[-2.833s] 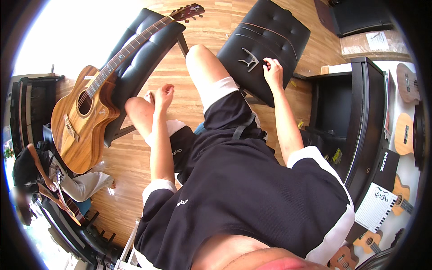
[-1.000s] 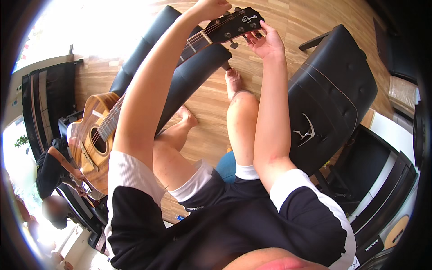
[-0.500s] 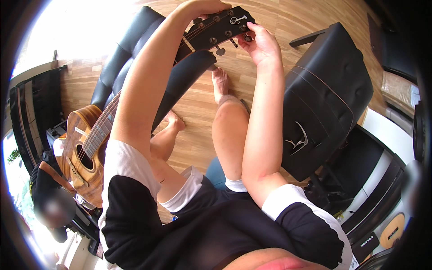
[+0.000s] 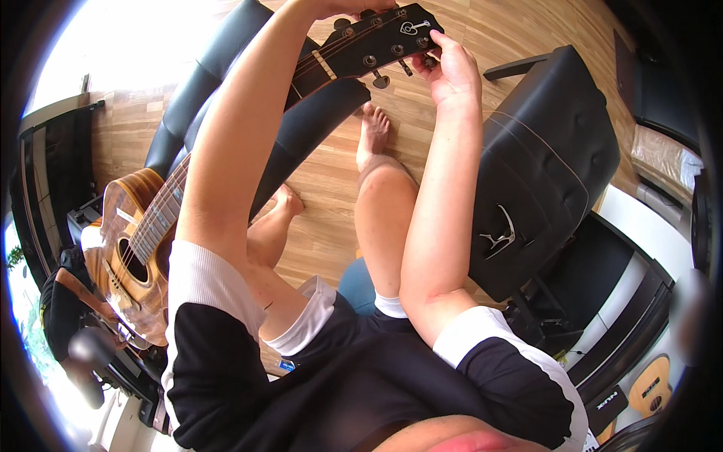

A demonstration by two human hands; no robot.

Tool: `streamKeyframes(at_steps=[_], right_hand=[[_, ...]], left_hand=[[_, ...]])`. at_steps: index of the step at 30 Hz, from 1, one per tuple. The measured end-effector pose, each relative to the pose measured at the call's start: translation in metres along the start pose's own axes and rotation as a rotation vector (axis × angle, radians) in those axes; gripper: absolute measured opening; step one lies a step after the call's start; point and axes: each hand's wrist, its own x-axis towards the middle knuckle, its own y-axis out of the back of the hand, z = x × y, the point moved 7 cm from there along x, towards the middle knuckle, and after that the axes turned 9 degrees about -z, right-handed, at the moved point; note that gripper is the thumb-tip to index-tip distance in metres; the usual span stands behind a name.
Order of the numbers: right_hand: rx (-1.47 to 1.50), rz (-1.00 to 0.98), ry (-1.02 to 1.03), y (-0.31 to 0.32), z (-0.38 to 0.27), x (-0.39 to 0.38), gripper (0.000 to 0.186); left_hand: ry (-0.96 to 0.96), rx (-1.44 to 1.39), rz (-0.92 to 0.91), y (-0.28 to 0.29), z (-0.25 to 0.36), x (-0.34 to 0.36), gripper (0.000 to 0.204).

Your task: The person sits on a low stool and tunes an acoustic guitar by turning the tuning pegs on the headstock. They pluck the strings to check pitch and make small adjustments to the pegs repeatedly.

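Observation:
An acoustic guitar (image 4: 143, 297) with a brown wooden body slants across the view, its neck passing behind my left forearm. Its black headstock (image 4: 354, 45) bears metal tuning pegs and a white guitar-shaped inlay. My right hand (image 4: 457, 71) pinches a tuning peg (image 4: 430, 62) near the headstock's tip, thumb at the edge. Along the far edge of the headstock, my left hand (image 4: 339, 6) is closed with bent fingers; the top of the picture cuts part of it off. Several strings run up to the pegs.
A black padded seat (image 4: 301, 132) lies under the neck. On a black tufted bench (image 4: 553, 181) at right rest a silver capo (image 4: 501, 232) and a thin copper-coloured string (image 4: 553, 147). Another person (image 4: 64, 301) is by the guitar body. A pale guitar (image 4: 649, 386) shows at lower right.
The headstock and my right hand have shifted slightly right in the picture. The guitar body sits a little further left, and less of my left hand shows. Both hands stay at the headstock.

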Motion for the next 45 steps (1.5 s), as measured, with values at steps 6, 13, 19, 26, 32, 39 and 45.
streamKeyframes(at_steps=[6,13,19,26,32,39,45], right_hand=[[-0.008,-0.047,-0.020,-0.001,0.001,-0.001,0.016],[-0.021,-0.041,-0.010,-0.001,-0.004,-0.007,0.022],[-0.013,-0.047,-0.006,-0.001,-0.005,-0.005,0.024],[-0.014,-0.059,-0.010,-0.001,-0.004,-0.004,0.026],[-0.013,-0.050,-0.013,-0.003,-0.008,-0.008,0.028],[-0.016,-0.046,-0.038,-0.002,-0.004,-0.004,0.029],[-0.010,-0.007,-0.035,-0.002,-0.009,-0.008,0.029]], left_hand=[[-0.043,0.157,0.086,0.009,0.004,-0.009,0.023],[0.038,0.075,0.183,0.006,0.021,-0.023,0.024],[0.172,0.052,0.152,0.004,0.024,-0.020,0.024],[-0.135,-0.042,0.093,0.003,0.023,-0.015,0.022],[-0.132,-0.022,0.082,0.007,0.021,-0.010,0.014],[-0.047,-0.155,0.161,0.016,0.003,-0.009,0.016],[0.256,0.043,0.149,0.002,0.028,-0.021,0.027]])
